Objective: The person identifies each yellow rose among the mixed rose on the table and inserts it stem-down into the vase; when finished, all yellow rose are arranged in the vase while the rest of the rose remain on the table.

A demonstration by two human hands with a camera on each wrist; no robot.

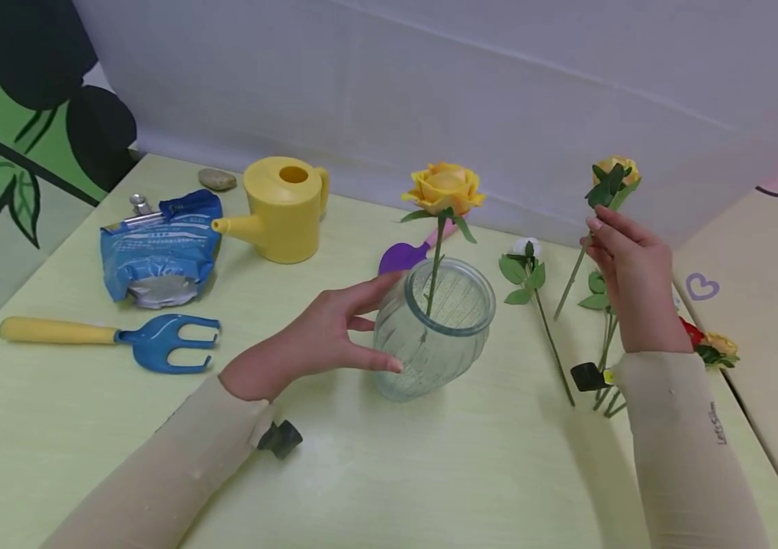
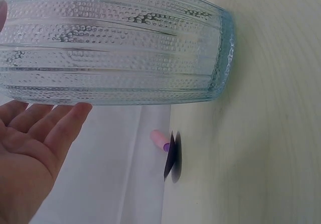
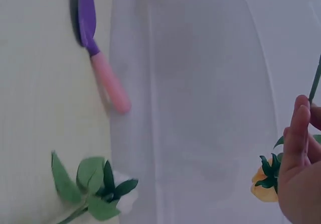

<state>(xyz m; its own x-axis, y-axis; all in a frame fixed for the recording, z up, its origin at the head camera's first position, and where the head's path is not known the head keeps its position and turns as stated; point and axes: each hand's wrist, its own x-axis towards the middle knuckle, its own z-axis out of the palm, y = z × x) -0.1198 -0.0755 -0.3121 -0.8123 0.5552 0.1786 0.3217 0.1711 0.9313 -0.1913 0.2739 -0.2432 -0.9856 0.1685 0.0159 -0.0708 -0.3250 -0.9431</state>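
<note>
Two hands working: left hand (image 1: 313, 335) steadying ribbed glass vase (image 1: 433, 328) mid-counter, fingers straight; right hand (image 1: 625, 278) pinching yellow rose (image 1: 614, 179) by thin stem, far right. Vase probably fragile, slippery; rose light, bendy.

We take this for a staged craft or hobby corner, not a real garden; a pale counter (image 1: 430, 473) backed by a white sheet (image 1: 471, 84); toy tools lie on it, a watering can (image 1: 284, 207), a rake (image 1: 114, 335), a trowel (image 3: 100, 58); a painted leaf mural (image 1: 11, 99) beside.
</note>
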